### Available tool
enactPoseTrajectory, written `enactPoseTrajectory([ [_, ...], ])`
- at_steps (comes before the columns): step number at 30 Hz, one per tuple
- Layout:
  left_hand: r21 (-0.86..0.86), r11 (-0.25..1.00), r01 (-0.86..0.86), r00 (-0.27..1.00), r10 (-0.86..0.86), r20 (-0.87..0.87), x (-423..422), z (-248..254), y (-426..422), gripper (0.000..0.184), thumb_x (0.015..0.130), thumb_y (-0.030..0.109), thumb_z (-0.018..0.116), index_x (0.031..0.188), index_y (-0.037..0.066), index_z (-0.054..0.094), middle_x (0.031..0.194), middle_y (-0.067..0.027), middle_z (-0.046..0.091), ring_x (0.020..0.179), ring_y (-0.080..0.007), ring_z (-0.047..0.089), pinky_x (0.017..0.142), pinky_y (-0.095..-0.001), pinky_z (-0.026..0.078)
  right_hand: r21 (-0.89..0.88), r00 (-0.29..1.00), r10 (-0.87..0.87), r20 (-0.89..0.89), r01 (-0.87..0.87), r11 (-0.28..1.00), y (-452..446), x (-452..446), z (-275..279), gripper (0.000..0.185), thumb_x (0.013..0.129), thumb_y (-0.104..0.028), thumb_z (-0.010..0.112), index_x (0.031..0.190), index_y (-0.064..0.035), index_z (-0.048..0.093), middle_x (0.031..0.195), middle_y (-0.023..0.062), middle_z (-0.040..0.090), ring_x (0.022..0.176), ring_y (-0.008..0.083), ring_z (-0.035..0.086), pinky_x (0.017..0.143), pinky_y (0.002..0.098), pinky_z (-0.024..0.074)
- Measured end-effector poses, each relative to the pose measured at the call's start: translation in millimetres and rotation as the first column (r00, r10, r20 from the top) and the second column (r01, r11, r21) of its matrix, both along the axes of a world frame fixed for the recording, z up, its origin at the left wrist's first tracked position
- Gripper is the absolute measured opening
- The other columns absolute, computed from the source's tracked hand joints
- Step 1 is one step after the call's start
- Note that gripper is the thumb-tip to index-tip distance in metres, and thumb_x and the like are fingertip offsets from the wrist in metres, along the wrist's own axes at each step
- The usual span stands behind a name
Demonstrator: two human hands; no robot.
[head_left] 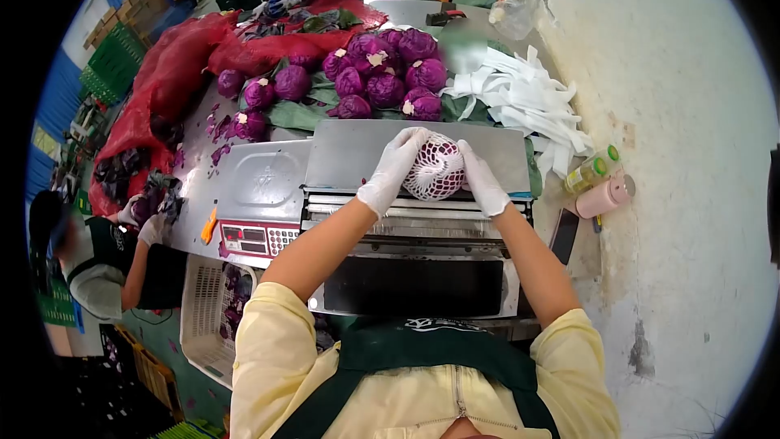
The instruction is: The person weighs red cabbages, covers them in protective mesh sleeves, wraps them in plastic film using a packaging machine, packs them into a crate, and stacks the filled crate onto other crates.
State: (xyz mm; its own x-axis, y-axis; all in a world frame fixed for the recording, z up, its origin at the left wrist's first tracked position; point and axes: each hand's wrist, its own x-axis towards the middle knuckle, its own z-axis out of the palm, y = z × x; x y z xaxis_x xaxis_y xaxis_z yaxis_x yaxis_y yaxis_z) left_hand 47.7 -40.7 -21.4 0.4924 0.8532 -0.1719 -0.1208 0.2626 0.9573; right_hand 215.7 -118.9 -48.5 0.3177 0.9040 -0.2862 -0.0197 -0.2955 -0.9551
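Note:
Between my two gloved hands is a purple cabbage [437, 167] covered in a white foam net. My left hand [401, 164] grips its left side, fingers over the top edge. On the other side my right hand [483, 177] presses against it, its fingertips partly hidden. The cabbage is over the front of a metal plate [349, 146], part of a wrapping machine [406, 223] with rollers. Beyond the plate lies a pile of bare purple cabbages [382, 73]. White foam nets [520, 97] are heaped at the right.
A scale [260, 183] and an orange-handled knife [209, 226] are at left. Red mesh sacks [175, 65] line the table. A pink bottle [605, 197], jars [587, 172] and phone [564, 236] stand or lie by the wall. A co-worker [97, 256] handles a cabbage; a crate [203, 309] sits below.

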Motion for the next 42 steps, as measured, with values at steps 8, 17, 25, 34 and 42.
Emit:
enactPoseTrajectory([
  [8,-0.131,0.98,0.151,0.988,-0.155,-0.025,-24.8,-3.4,7.7,0.053,0.098,0.044,0.046,0.13,0.001,0.048,0.115,-0.0066,0.058,0.104,-0.0128,0.053,0.096,-0.0268,0.039,0.193,0.964,0.121,-0.238,-0.075,0.978,15.5,-13.1,11.6,0.056,0.099,-0.045,0.043,0.128,0.0026,0.051,0.122,0.0083,0.057,0.112,0.0153,0.051,0.1,0.0283,0.0375],
  [17,0.761,0.227,0.608,0.705,0.286,-0.649,-157.8,27.2,27.5,0.06,0.079,0.033,0.071,0.134,0.023,0.049,0.121,-0.0097,0.057,0.103,-0.0248,0.06,0.087,-0.0373,0.049,-0.016,0.206,0.159,0.966,-0.564,0.826,-65.0,66.9,78.0,0.047,0.078,-0.029,0.07,0.121,-0.014,0.056,0.106,0.0085,0.058,0.101,0.0265,0.057,0.086,0.0373,0.0465],
  [25,0.405,-0.204,0.892,0.449,0.287,-0.846,-155.6,10.7,6.0,0.046,0.079,0.026,0.066,0.123,0.024,0.055,0.114,-0.0054,0.057,0.077,-0.0221,0.067,0.056,-0.036,0.055,-0.543,-0.457,0.297,0.838,-0.653,0.528,-108.0,86.0,49.5,0.024,0.077,-0.019,0.059,0.101,-0.0198,0.06,0.095,0.0046,0.055,0.089,0.022,0.058,0.072,0.037,0.0478],
  [34,0.196,0.908,0.369,0.894,-0.29,-0.34,-177.0,43.5,-56.7,0.019,0.096,0.016,0.052,0.105,0.001,0.059,0.12,-0.0147,0.062,0.096,-0.0214,0.067,0.084,-0.0315,0.052,-0.224,0.837,0.478,0.267,-0.428,0.875,-122.1,29.7,130.0,0.007,0.093,-0.009,0.052,0.09,-0.0039,0.048,0.085,0.0078,0.062,0.069,0.0192,0.063,0.065,0.0284,0.0532],
  [42,0.782,0.575,0.241,0.97,-0.142,-0.195,-116.2,68.8,23.9,0.104,0.065,0.034,0.085,0.145,0.0,0.028,0.144,-0.0215,0.038,0.136,-0.0328,0.034,0.112,-0.0419,0.026,0.397,0.531,-0.091,0.843,-0.499,0.77,-0.5,57.4,110.5,0.031,0.088,0.003,0.048,0.119,0.0002,0.051,0.11,0.0144,0.062,0.105,0.0227,0.062,0.086,0.032,0.0517],
])
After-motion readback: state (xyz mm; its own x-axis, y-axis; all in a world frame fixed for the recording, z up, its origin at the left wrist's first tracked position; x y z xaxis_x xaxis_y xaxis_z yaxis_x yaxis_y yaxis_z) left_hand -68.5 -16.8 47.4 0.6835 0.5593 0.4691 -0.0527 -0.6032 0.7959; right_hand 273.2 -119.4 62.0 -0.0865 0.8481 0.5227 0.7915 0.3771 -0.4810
